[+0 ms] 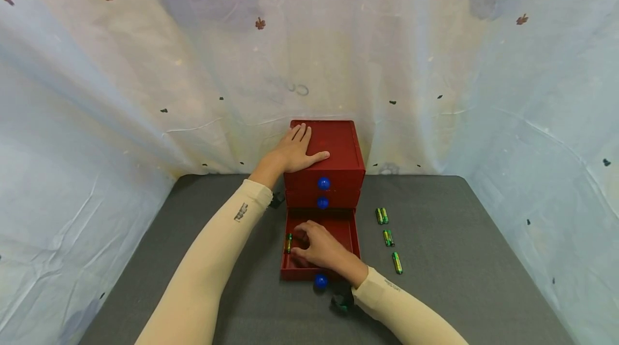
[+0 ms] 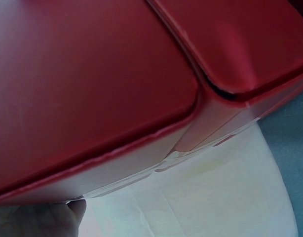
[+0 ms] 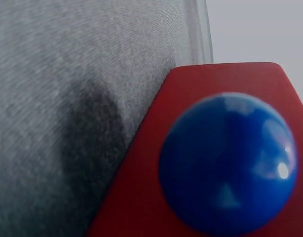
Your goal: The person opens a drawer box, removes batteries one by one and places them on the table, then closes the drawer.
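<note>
A red cabinet (image 1: 333, 143) with small drawers and round blue knobs stands on the table. My left hand (image 1: 294, 152) rests flat on its top, fingers spread and thumb out to the right. The lowest drawer (image 1: 348, 232) is pulled out towards me. Inside it, along the left wall, lies a green and gold battery (image 1: 288, 243). My right hand (image 1: 319, 245) is over the drawer, its thumb and fingers loosely bent, tips just right of that battery with nothing seen between them. The right wrist view shows the drawer's blue knob (image 3: 228, 163) close up.
Right of the cabinet on the grey table (image 1: 435, 259) lie two pairs of batteries, a farther pair (image 1: 382, 216) and a nearer pair (image 1: 389, 238), and a single battery (image 1: 397, 263). A pale patterned curtain (image 1: 319, 55) hangs behind and at both sides.
</note>
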The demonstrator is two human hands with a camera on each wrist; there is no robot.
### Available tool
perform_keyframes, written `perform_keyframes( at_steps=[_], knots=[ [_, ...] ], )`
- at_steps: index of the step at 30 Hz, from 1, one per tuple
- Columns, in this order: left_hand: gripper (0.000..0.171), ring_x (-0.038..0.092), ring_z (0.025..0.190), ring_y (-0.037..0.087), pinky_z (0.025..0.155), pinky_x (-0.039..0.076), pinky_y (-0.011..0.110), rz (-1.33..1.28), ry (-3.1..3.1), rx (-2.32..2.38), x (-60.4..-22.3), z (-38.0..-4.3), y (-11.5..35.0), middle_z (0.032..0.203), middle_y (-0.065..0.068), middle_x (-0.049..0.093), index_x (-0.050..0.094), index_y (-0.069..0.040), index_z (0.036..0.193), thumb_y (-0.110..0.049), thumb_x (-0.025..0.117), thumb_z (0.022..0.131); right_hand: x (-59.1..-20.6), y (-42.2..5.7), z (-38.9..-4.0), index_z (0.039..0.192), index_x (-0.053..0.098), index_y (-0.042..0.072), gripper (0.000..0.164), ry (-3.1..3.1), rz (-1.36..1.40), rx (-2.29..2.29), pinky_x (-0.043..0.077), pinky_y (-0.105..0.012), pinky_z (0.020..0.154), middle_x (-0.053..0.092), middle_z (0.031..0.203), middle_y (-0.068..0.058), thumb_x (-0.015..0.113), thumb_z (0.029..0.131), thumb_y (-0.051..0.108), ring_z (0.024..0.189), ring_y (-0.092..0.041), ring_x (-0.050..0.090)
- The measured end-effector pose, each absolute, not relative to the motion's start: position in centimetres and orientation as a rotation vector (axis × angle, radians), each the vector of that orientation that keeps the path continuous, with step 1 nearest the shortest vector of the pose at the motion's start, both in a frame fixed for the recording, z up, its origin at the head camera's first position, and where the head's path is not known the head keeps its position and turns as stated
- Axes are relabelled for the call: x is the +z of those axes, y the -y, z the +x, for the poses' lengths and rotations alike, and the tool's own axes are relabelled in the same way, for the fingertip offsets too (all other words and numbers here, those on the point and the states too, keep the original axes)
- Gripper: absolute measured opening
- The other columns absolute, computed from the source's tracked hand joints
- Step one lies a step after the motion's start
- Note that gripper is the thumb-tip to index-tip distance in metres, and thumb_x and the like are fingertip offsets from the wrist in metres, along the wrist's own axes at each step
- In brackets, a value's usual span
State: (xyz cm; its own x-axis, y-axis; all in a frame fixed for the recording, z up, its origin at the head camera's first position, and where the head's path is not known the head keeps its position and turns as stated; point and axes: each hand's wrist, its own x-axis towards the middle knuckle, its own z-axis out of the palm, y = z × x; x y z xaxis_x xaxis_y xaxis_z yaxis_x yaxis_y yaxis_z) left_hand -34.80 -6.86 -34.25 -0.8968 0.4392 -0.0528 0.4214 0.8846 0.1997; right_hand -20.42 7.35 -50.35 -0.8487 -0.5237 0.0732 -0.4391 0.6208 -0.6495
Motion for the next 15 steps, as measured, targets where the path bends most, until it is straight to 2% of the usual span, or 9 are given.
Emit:
perform_keyframes(
  at_steps=[8, 15],
  knots=[
    [0.105, -0.006, 0.167, 0.029, 0.135, -0.003, 0.044, 0.677, -2.964, 0.268, -34.36, -34.94, 6.79, 0.181, 0.015, -0.003, 0.001, -0.005, 0.173, -0.077, 0.036, 0.105, -50.48, -6.99, -20.68, 0.132, 0.07, 0.002, 0.044, -2.725, -0.804, -1.008, 0.059, -0.032, 0.09, 0.066, 0.112, -0.004, 0.085, 0.096, 0.022, 0.098, -0.015, 0.062],
    [0.106, -0.007, 0.167, 0.028, 0.135, -0.003, 0.044, 0.677, -2.965, 0.275, -34.5, -35.05, 6.81, 0.181, 0.015, -0.003, 0.001, -0.006, 0.173, -0.079, 0.036, 0.104, -50.64, -6.64, -20.71, 0.137, 0.068, 0.002, 0.053, -2.726, -0.788, -0.903, 0.056, -0.034, 0.092, 0.064, 0.113, -0.003, 0.086, 0.094, 0.027, 0.098, -0.014, 0.057]
  ],
)
